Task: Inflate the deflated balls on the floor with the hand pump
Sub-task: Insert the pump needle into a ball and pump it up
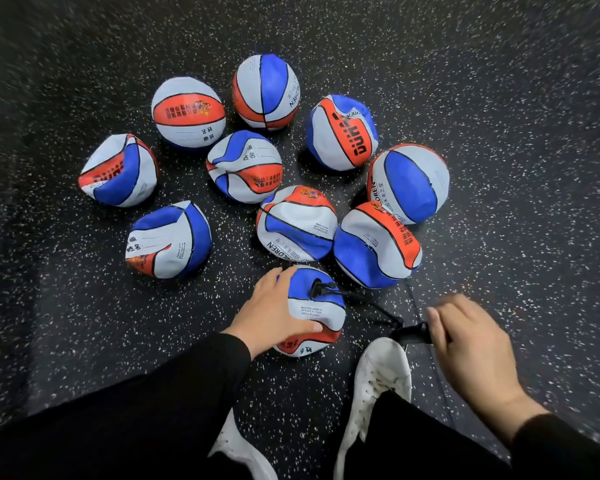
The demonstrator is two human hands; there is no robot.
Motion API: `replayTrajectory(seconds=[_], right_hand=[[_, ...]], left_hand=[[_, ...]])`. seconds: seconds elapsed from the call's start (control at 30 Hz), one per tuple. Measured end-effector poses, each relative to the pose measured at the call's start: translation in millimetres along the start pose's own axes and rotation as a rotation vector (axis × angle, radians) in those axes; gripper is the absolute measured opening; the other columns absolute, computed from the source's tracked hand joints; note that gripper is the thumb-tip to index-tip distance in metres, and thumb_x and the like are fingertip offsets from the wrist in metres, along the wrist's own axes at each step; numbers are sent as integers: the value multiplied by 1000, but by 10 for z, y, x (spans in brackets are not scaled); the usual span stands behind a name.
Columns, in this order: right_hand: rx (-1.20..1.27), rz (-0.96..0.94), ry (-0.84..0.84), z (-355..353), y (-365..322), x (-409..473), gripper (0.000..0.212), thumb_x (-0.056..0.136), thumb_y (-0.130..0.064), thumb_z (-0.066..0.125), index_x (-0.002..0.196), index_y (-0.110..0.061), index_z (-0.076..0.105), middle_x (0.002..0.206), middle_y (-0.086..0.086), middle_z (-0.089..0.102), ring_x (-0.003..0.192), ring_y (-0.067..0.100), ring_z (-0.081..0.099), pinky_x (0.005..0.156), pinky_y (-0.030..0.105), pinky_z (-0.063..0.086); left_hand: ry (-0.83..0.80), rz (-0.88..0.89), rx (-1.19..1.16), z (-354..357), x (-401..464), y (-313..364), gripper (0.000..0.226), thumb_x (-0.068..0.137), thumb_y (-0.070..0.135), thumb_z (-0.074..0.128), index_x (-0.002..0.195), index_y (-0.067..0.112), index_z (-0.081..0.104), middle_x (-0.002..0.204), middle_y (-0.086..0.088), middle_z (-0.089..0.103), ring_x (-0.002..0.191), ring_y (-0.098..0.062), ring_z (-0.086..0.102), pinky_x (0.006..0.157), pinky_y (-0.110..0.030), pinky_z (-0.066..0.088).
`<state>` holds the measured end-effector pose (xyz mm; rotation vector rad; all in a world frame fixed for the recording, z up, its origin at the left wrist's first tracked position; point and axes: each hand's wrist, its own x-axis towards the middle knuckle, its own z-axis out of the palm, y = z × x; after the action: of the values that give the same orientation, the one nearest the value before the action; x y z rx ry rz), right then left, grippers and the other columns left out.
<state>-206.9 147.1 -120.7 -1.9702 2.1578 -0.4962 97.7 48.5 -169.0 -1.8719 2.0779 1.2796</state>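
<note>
A black floor (499, 98) speckled with white carries ten crumpled red, white and blue balls (245, 166) clustered close together; a white shoe (378, 386) stands on it beside the nearest ball (317, 306), near the pump's black base (411, 332)

Left hand (274, 310) spread flat, fingers straight; right hand (471, 344) blurred — grip curled, knuckles up.

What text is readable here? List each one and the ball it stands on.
"DUHA", partly folded: far right ball.
"姓名": middle ball and near left ball.
"...ILDREN", cut off: crumpled ball.
"...DREN": top ball.
Small print on the held ball and the orange-band characters: too blurred.
</note>
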Motion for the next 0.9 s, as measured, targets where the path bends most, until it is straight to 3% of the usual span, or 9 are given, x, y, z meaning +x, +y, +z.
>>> replayTrajectory(seconds=[0.27,0.33,0.47,0.57,0.7,0.9], right_hand=[[-54,-77,-108,499,230,-138,44,105,-41,34,80,-14,58,95,1,58,74,30,54,49,40,49],[-41,-9,-108,481,238,-39,42,107,-38,37,80,-14,57,92,2,57,73,30,53,52,40,50],[4,-135,-148,447,146,-82,48,105,-47,31,74,-16,51,79,-3,45,65,26,47,53,34,41],[41,-37,-48,110,99,-16,55,105,-50,30,72,-13,54,75,-4,44,61,28,49,55,29,35],[42,-60,75,-469,-199,347,42,101,-35,42,69,-12,55,71,0,48,60,30,49,52,32,41],[15,-36,9,-45,-45,1,50,105,-43,32,73,-15,57,78,0,52,67,29,54,48,36,46]], left_hand=[[-38,-6,45,-18,-40,13,129,60,77,80,161,44,6,169,10,8,157,-13,6,125,-51,28],[-46,-10,58,-15,-46,28,131,62,78,80,162,42,3,169,9,5,157,-12,3,126,-49,26],[-32,-7,91,-4,-58,63,131,63,78,79,163,40,3,169,6,9,157,-16,6,125,-49,29],[-25,-12,113,-1,-73,88,131,63,80,77,163,39,3,168,5,11,157,-17,8,123,-49,31],[-31,-21,107,-4,-54,97,131,62,83,74,163,39,4,166,5,13,155,-19,12,121,-53,33],[-22,-29,106,24,-40,47,130,59,83,75,162,41,6,164,9,14,154,-18,13,120,-52,35]])
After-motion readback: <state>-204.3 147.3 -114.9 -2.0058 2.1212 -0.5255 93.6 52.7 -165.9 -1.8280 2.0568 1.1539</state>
